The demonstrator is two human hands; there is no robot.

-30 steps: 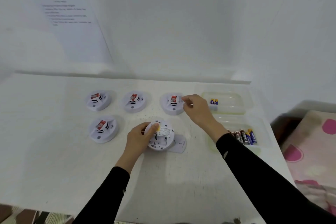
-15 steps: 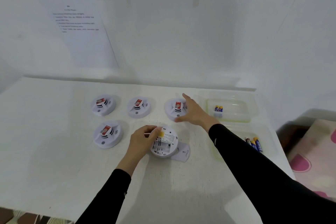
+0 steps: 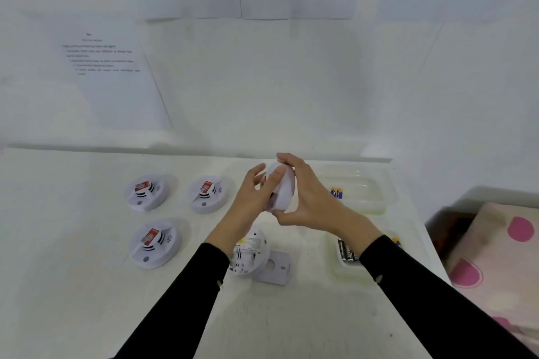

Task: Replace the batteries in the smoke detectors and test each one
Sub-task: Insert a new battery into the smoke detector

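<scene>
1. Hands meet above the white table, black sleeves running back toward the viewer.
2. Under the left wrist lies an opened detector, underside up and partly hidden by that forearm; its loose back plate touches it on the right.
3. Beneath the right forearm sits the near tray of dark batteries - the sleeve covers part of it.
4. Left of the hands, a closed detector rests face up.
5. The right hand grips the held detector by its rim, thumb below and fingers over the top. It is tilted on edge, clear of the table.
6. The left hand cups its face with bent fingers, thumb spread apart.
7. Farther left sit two more detectors; just beyond the right hand - the far tray with two blue-and-yellow cells.
8. Printed sheets hang on the wall behind.
</scene>
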